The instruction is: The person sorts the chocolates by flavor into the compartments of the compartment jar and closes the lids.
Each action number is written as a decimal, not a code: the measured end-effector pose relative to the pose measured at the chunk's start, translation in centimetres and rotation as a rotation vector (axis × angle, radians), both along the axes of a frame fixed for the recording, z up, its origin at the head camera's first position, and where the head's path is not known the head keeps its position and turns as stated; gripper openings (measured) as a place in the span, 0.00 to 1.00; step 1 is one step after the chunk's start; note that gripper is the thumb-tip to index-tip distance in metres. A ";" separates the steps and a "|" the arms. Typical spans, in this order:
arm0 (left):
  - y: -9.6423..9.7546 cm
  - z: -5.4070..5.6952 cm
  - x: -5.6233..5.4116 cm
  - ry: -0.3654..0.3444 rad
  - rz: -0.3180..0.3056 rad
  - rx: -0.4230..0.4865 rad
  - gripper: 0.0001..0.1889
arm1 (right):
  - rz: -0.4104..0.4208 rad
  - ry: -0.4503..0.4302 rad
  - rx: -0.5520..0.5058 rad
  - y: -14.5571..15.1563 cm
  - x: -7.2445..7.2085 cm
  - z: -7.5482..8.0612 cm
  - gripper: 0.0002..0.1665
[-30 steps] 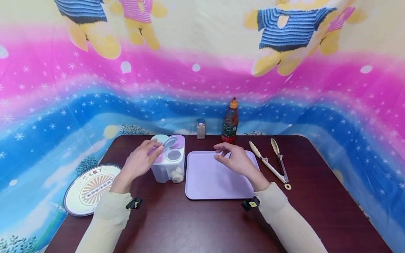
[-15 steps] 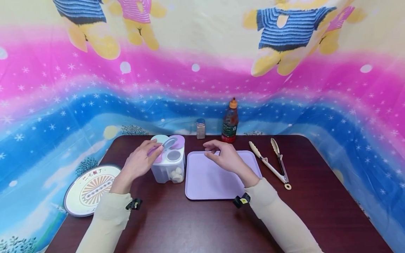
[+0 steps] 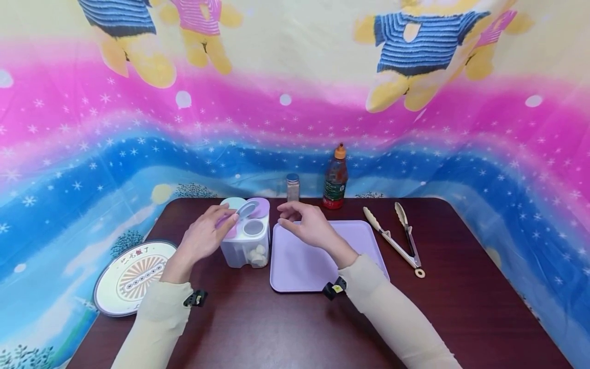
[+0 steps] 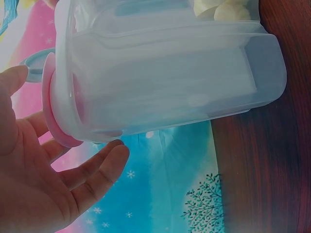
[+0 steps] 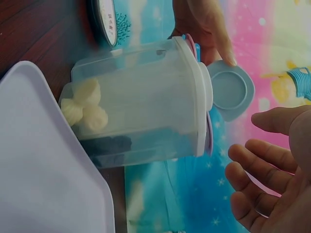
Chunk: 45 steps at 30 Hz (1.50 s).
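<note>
A clear container (image 3: 237,252) with a white top and separate coloured flip lids stands left of centre. One pale lid (image 5: 229,88) is raised above its round opening (image 3: 253,227). My left hand (image 3: 203,236) is at the top of the container, its thumb touching the raised lid; in the left wrist view its other fingers spread beside the pink lid (image 4: 51,104). Pale lumps like small buns (image 5: 86,107) lie at the bottom of one compartment. My right hand (image 3: 311,225) hovers over the tray's far left part, fingers loosely bent and holding nothing, apart from the container.
The lilac tray (image 3: 318,269) lies right of the container. Tongs (image 3: 396,246) lie spread at the right. A sauce bottle (image 3: 335,179) and a small seasoning jar (image 3: 292,188) stand at the back edge. A patterned plate (image 3: 133,279) sits by the left edge.
My right hand has moved left across the tray, toward the container. My left hand has stayed at the raised lid.
</note>
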<state>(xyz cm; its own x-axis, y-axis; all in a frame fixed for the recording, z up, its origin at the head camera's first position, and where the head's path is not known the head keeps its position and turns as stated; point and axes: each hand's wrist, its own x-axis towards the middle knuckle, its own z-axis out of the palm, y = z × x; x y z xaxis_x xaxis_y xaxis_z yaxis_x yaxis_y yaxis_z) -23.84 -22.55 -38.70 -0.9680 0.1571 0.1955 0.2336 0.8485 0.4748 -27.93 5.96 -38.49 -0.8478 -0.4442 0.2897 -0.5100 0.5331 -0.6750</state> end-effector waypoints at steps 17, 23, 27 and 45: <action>-0.1 0.0 0.0 -0.006 -0.010 -0.015 0.32 | 0.044 0.042 0.016 -3.3 -0.9 0.9 0.23; -0.1 0.2 0.1 -0.017 -0.012 -0.028 0.33 | 0.065 0.061 0.047 -4.1 -0.7 1.6 0.25; -0.2 0.2 0.1 -0.025 -0.013 -0.029 0.33 | 0.074 0.065 0.058 -4.5 -0.6 1.7 0.26; -0.2 0.3 0.1 -0.041 -0.010 -0.013 0.34 | 0.041 0.027 0.001 -3.9 -0.1 0.8 0.16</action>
<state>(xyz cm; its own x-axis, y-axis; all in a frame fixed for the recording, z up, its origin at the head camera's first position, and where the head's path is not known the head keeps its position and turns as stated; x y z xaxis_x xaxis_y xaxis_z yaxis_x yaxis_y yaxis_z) -23.73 -22.80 -38.41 -0.9735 0.1693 0.1540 0.2231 0.8523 0.4732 -28.04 2.06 -37.67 -0.8206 -0.4792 0.3114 -0.5496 0.5122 -0.6600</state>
